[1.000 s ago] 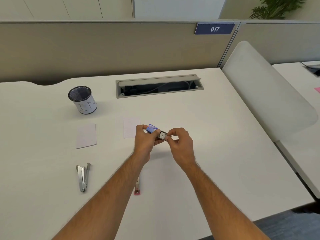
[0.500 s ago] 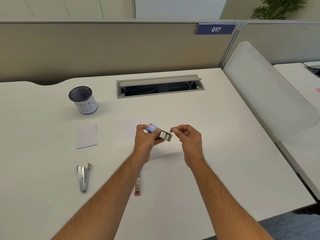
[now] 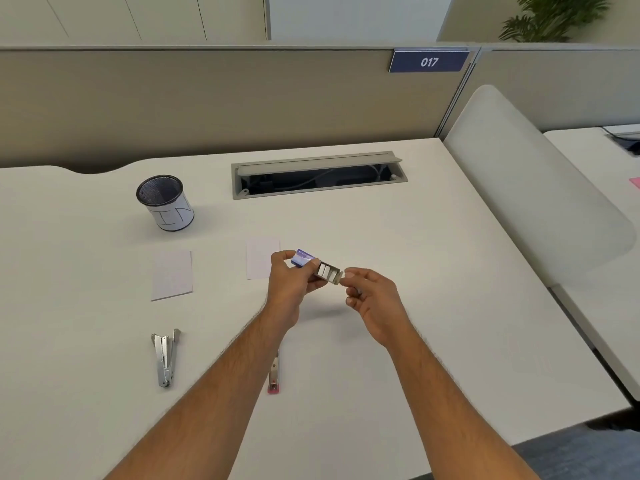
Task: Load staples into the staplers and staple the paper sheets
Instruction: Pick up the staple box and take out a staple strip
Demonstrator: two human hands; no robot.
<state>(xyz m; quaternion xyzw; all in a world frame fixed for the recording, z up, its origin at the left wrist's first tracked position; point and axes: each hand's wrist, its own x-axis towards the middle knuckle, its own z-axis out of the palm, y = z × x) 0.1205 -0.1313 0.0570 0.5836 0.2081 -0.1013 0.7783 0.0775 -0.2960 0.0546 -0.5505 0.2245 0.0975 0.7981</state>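
My left hand (image 3: 289, 285) holds a small staple box (image 3: 304, 258) with a blue sleeve above the desk's middle. Its grey inner tray (image 3: 328, 271) is slid out to the right and shows rows of staples. My right hand (image 3: 369, 296) is curled, thumb and forefinger pinched at the tray's outer end. A silver stapler (image 3: 165, 358) lies hinged open at the front left. A pink stapler (image 3: 273, 381) lies mostly hidden under my left forearm. Two small paper sheets (image 3: 172, 275) (image 3: 262, 256) lie flat behind them.
A black mesh cup (image 3: 166, 202) with a white label stands at the back left. A grey cable hatch (image 3: 318, 174) is open at the back centre. A white curved side panel (image 3: 519, 188) bounds the desk (image 3: 433, 306) on the right.
The inner tray has slid out of the blue sleeve to the right. My right hand moved right with it and dropped slightly. My left hand has stayed in place.
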